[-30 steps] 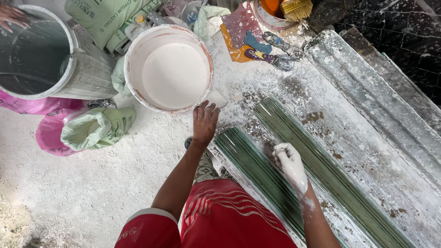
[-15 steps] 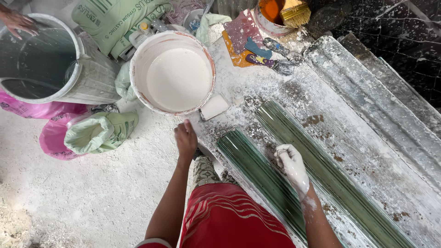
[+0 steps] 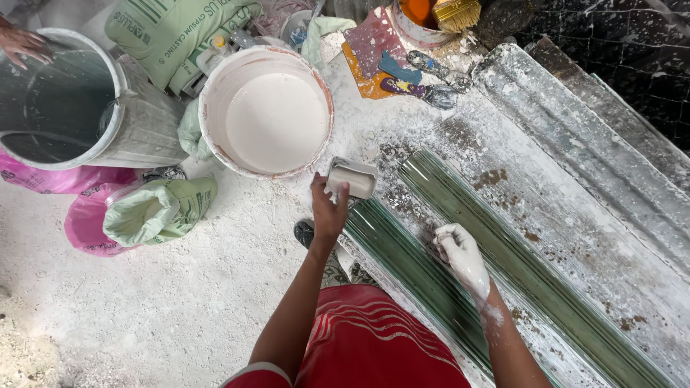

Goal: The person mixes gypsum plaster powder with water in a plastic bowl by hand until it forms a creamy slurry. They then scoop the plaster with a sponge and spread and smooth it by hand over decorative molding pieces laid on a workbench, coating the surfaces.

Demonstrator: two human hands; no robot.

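While the left hand (image 3: 329, 208) grips a small plaster-caked cup (image 3: 351, 178) at the 5 o'clock rim of the white bucket (image 3: 213, 141), the right hand (image 3: 460, 253), fingers together, presses flat on the green mould (image 3: 532, 273) running 11-to-5 o'clock.

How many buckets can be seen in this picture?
2. The white bucket with white liquid stands just above the left hand. The grey bucket stands at the far left, another person's hand on its rim.
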